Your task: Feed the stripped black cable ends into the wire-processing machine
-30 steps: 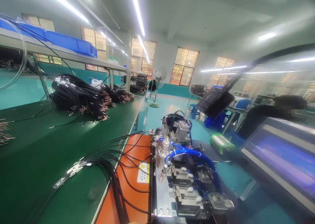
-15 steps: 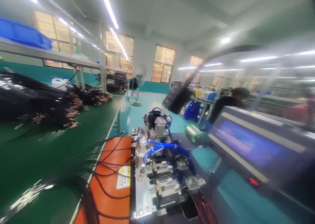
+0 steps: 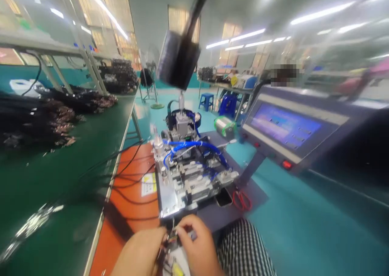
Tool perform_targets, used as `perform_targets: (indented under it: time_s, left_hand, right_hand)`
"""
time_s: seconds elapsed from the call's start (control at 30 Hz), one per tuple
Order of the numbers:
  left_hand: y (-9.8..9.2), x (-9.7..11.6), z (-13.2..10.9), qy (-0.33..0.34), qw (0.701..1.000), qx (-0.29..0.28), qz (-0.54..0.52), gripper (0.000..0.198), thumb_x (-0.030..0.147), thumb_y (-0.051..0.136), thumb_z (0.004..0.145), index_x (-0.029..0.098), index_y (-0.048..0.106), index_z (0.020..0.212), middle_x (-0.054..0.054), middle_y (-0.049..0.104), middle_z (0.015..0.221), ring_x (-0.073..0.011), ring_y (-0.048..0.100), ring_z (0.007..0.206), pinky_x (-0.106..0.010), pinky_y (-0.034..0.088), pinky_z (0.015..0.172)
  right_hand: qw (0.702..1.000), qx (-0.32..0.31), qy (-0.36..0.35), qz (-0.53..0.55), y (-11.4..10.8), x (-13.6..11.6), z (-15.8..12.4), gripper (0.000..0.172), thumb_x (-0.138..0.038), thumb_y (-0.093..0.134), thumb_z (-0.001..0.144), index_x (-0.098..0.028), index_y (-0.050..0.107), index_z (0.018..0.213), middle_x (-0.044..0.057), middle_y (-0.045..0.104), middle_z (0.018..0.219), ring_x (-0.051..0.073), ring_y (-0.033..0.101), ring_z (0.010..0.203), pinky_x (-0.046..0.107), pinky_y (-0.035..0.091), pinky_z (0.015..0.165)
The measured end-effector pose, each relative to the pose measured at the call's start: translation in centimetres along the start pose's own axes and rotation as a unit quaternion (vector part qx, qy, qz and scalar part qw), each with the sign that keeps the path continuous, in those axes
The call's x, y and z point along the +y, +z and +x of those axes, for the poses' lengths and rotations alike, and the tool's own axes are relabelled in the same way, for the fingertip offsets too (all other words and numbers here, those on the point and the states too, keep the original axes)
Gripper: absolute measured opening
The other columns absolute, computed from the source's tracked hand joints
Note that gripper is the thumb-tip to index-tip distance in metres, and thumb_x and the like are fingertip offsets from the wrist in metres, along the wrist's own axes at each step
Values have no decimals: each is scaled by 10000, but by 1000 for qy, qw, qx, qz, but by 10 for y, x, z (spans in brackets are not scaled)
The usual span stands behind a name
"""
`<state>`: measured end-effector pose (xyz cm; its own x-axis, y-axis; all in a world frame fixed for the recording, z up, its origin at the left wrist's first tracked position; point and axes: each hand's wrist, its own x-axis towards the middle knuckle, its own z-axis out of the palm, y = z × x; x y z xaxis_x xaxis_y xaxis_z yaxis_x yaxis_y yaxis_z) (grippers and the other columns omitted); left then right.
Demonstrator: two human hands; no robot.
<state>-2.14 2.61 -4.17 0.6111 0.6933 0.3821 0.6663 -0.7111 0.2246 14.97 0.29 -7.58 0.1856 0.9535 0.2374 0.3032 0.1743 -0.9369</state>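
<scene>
My left hand (image 3: pixel 139 249) is at the bottom of the head view, in front of the near end of a metal machine (image 3: pixel 168 207). Its fingers are closed, curled toward the other hand. Close beside it, my right hand (image 3: pixel 199 245) pinches with thumb and index finger. The fingertips of both hands nearly meet over small, thin pieces (image 3: pixel 173 239), too blurred to name. Below them lies a pale surface with a yellow patch (image 3: pixel 178 268). Black cables (image 3: pixel 133 202) run across the orange surface (image 3: pixel 126 231) left of the machine.
A tilted control screen (image 3: pixel 282 124) stands at the right. Red-handled scissors (image 3: pixel 242 200) and a phone (image 3: pixel 224 198) lie beside the machine. A black box-like head on an arm (image 3: pixel 178 59) hangs above. Bundled black cables (image 3: pixel 30 120) lie on the green table (image 3: pixel 91 162). A co-worker (image 3: pixel 284 73) sits beyond the screen.
Both my hands have come into view at the bottom, fingertips together. The camera has tilted down and turned, so the machine and screen appear higher and further left. A checked-cloth leg now shows.
</scene>
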Motion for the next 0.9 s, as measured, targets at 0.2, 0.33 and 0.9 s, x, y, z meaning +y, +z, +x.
perform_targets:
  time_s: [0.2, 0.33, 0.9]
  left_hand:
    - [-11, 14, 5, -85, 991, -98, -29, 296, 17, 399, 705, 179, 576, 878, -42, 655, 826, -201, 608, 742, -329, 499, 655]
    - [-9, 14, 5, -85, 990, -102, -41, 308, -7, 404, 683, 174, 561, 877, -37, 640, 849, -197, 583, 774, -330, 474, 698]
    - [-7, 11, 4, 26, 995, -97, 14, 240, 72, 390, 850, 159, 573, 979, -42, 573, 803, -176, 484, 702, -312, 397, 635]
  right_hand:
    - [993, -94, -40, -51, -12, -23, -17, 111, -153, 557, 854, -213, 650, 852, 26, 649, 863, 181, 558, 862, 316, 412, 813]
    - [997, -56, 7, -59, -12, -21, -16, 99, -213, 542, 870, -208, 632, 912, 38, 636, 902, 195, 550, 880, 325, 410, 807]
    - [980, -132, -79, -130, -26, -26, 4, 174, -196, 489, 916, -205, 661, 890, 31, 660, 872, 179, 560, 844, 320, 420, 773]
